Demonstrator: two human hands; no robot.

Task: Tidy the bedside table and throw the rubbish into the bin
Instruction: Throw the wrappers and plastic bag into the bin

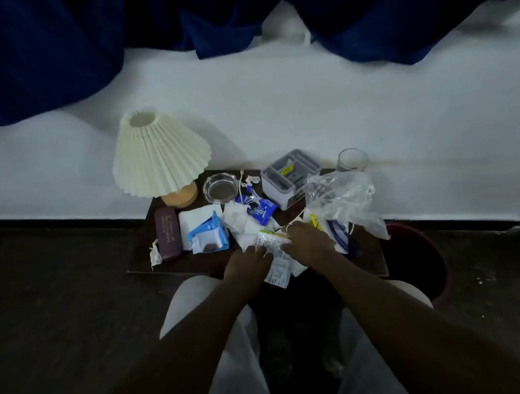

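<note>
A low dark bedside table point(196, 265) carries a litter of wrappers. My left hand point(247, 262) and my right hand point(308, 242) both grip a white printed wrapper point(275, 262) at the table's front edge. Behind it lie crumpled white paper point(239, 220), a blue biscuit wrapper point(257, 207), a blue-and-white packet point(209, 234) on a white tissue point(193, 218), and a clear plastic bag point(340, 201) at the right. A small paper scrap point(155, 255) hangs at the left corner. A dark red bin point(419, 263) stands on the floor to the table's right.
A pleated cream lamp point(157, 160) stands at the back left, a glass ashtray point(219, 188) beside it, a grey organiser box point(288, 177) and a drinking glass point(351, 160) at the back right. A maroon case point(167, 233) lies at the left. My knees are below the table.
</note>
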